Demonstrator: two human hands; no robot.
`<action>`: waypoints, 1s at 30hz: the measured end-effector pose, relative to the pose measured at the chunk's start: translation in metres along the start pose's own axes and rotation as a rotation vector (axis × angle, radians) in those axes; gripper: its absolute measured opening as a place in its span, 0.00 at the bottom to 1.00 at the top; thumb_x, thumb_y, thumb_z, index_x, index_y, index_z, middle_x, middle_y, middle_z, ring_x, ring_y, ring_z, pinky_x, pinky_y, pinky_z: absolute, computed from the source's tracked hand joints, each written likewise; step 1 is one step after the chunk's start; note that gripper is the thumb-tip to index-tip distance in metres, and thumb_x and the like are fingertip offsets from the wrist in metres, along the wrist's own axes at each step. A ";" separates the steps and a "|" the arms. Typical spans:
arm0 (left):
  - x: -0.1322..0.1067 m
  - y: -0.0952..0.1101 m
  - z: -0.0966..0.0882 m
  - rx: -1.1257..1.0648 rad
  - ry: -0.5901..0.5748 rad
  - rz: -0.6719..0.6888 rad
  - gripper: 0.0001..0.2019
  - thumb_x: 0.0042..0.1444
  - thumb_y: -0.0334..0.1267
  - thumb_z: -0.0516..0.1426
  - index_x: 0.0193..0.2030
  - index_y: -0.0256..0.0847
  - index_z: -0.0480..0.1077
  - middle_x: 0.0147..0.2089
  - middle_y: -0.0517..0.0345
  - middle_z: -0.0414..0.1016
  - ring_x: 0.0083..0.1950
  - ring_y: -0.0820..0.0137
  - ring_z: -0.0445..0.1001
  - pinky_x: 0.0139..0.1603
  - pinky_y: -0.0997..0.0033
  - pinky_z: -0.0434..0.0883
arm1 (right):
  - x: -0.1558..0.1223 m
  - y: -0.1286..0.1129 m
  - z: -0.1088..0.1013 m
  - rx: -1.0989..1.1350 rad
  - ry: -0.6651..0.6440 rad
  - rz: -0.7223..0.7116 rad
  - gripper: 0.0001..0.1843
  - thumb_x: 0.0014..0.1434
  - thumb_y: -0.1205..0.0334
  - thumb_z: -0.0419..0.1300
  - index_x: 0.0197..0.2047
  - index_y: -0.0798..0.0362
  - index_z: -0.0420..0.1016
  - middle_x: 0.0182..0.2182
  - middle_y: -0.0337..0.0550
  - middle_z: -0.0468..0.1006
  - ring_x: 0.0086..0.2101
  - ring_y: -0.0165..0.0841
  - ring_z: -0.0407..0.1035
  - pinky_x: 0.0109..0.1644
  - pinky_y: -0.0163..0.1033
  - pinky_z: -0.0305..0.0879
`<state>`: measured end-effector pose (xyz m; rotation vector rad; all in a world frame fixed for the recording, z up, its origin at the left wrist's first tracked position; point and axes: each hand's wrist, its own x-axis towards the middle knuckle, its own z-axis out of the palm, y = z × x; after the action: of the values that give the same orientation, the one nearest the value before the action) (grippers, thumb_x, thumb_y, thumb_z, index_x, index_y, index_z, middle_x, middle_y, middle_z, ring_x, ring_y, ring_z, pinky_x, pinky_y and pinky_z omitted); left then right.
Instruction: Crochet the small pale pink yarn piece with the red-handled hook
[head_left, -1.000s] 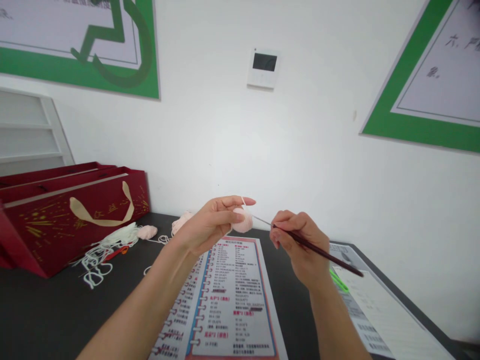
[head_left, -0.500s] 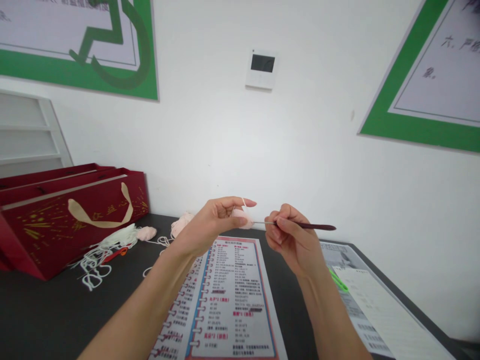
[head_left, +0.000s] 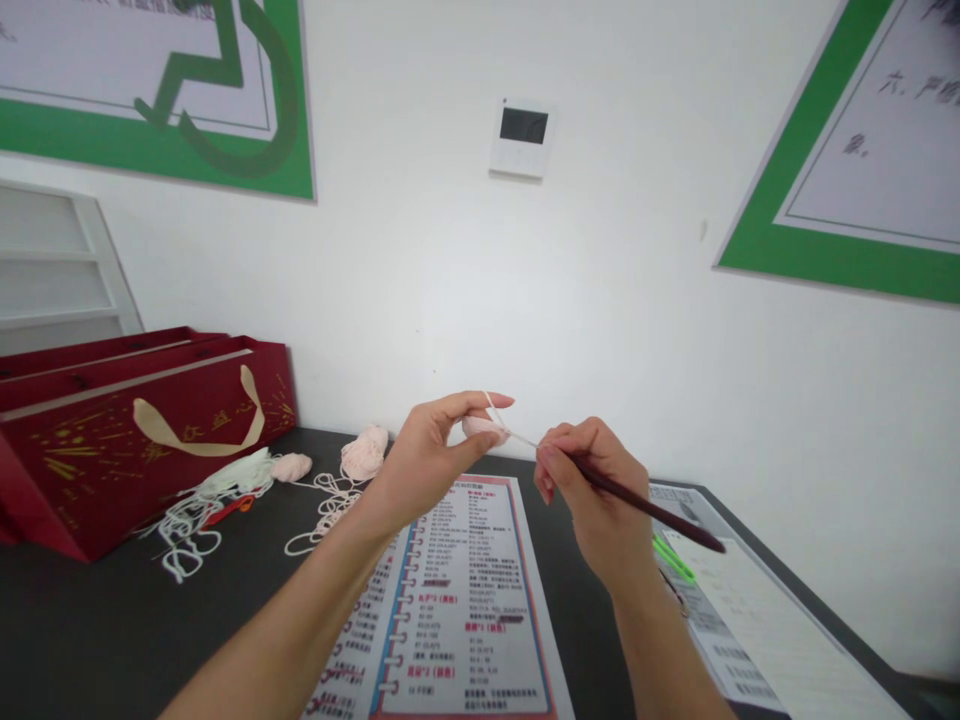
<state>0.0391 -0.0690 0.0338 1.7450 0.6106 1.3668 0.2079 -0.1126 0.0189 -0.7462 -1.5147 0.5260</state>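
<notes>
My left hand (head_left: 435, 450) pinches a small pale pink crocheted piece (head_left: 480, 428) between thumb and fingers, with pink yarn looped over the raised index finger. My right hand (head_left: 596, 490) grips a dark brown crochet hook (head_left: 645, 508); its metal tip points left into the pink piece, and its handle slants down to the right. Both hands are held above a spiral-bound printed pattern sheet (head_left: 465, 600) lying on the black table (head_left: 112, 620).
A pink yarn ball (head_left: 364, 452), a smaller pink piece (head_left: 291, 466) and loose white yarn (head_left: 195, 510) lie at the left. Red gift bags (head_left: 142, 430) stand at the far left. Printed papers (head_left: 742, 610) and a green item (head_left: 675, 560) lie at the right.
The hook's handle, level half a second ago, has swung back down to the right. My right hand has dropped a little. The pink piece stays pinched in my left hand.
</notes>
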 end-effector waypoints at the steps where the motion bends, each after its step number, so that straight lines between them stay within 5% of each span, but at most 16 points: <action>1: 0.000 0.000 0.001 0.043 0.021 0.027 0.12 0.55 0.36 0.62 0.47 0.43 0.76 0.34 0.59 0.76 0.39 0.68 0.71 0.49 0.64 0.65 | -0.001 -0.001 0.002 -0.044 0.023 0.003 0.07 0.62 0.63 0.57 0.31 0.50 0.66 0.23 0.34 0.67 0.22 0.27 0.61 0.25 0.36 0.56; 6: -0.004 0.002 0.008 0.202 0.087 0.210 0.06 0.57 0.32 0.59 0.39 0.43 0.76 0.43 0.54 0.80 0.42 0.66 0.74 0.52 0.61 0.67 | -0.008 -0.009 0.012 -0.204 0.110 -0.030 0.09 0.63 0.63 0.56 0.30 0.50 0.64 0.22 0.33 0.66 0.22 0.27 0.60 0.27 0.36 0.55; 11: -0.009 0.003 0.017 0.258 0.026 0.278 0.09 0.57 0.29 0.58 0.39 0.45 0.77 0.42 0.55 0.80 0.43 0.65 0.75 0.50 0.61 0.67 | -0.009 -0.003 0.019 -0.320 0.120 -0.161 0.07 0.62 0.68 0.55 0.33 0.49 0.63 0.24 0.33 0.69 0.22 0.26 0.61 0.26 0.34 0.57; 20: 0.000 -0.005 0.012 -0.463 -0.100 -0.232 0.18 0.50 0.32 0.65 0.50 0.43 0.74 0.31 0.64 0.75 0.34 0.75 0.71 0.45 0.68 0.65 | 0.005 0.018 0.003 -0.397 -0.066 -0.561 0.13 0.59 0.76 0.56 0.41 0.46 0.66 0.32 0.40 0.72 0.30 0.31 0.68 0.31 0.36 0.65; 25: 0.000 -0.003 0.019 -0.606 -0.076 -0.308 0.16 0.49 0.32 0.66 0.46 0.39 0.76 0.28 0.64 0.73 0.34 0.76 0.70 0.49 0.69 0.63 | 0.009 0.023 0.002 -0.526 -0.054 -0.732 0.15 0.58 0.77 0.57 0.43 0.47 0.66 0.33 0.42 0.73 0.31 0.32 0.68 0.30 0.37 0.66; 30: 0.000 -0.008 0.020 -0.425 0.069 -0.165 0.17 0.50 0.33 0.65 0.49 0.42 0.75 0.28 0.66 0.72 0.32 0.77 0.68 0.45 0.72 0.63 | 0.006 0.020 0.012 -0.714 0.027 -0.772 0.12 0.59 0.78 0.55 0.39 0.51 0.65 0.30 0.43 0.72 0.29 0.33 0.65 0.29 0.37 0.65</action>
<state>0.0586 -0.0713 0.0257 1.2855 0.4499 1.3304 0.1987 -0.0931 0.0073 -0.6134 -1.8223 -0.6314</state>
